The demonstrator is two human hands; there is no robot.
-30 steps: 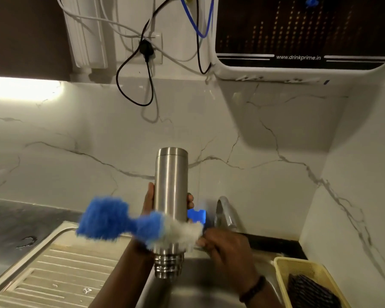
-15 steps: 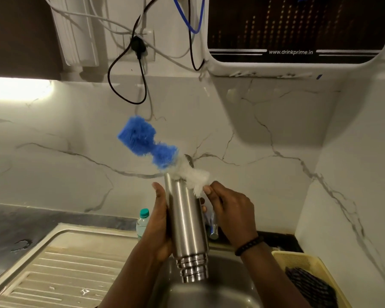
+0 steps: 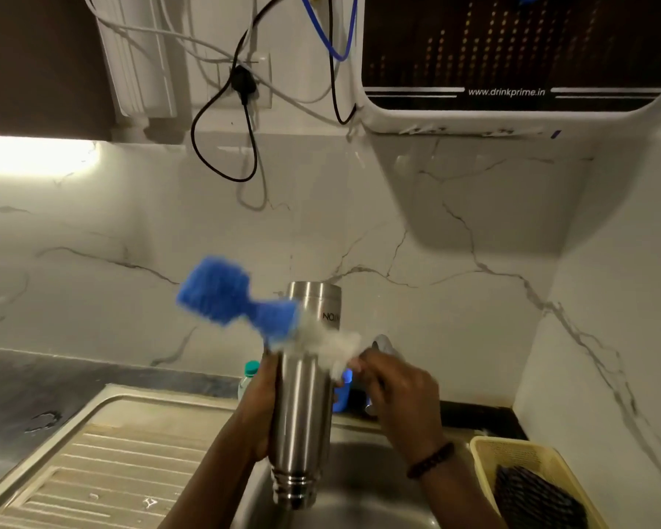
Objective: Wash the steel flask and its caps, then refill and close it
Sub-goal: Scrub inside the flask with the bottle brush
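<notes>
Here the cylindrical brushed-steel flask (image 3: 306, 391) is held upside down over the stainless-steel sink basin (image 3: 367, 490), its threaded neck pointing down and its flat base up. The left hand (image 3: 260, 410) has its grip wrapped round the flask's lower body, fingers curled behind the steel. Across the flask's upper part lies a blurred bottle brush with blue and white bristles (image 3: 252, 311), its white section touching the steel and its blue head sticking out to the left. The right hand (image 3: 401, 399) pinches the brush at its white end, fingers curled tight; the handle itself is hidden.

Behind the flask stand a small clear plastic bottle with a green cap (image 3: 248, 378) and a blue object (image 3: 342, 391), both partly hidden. A ribbed steel drainboard (image 3: 104, 467) lies to the left, a yellow plastic basket (image 3: 512, 456) at the right on the dark worktop (image 3: 23, 391).
</notes>
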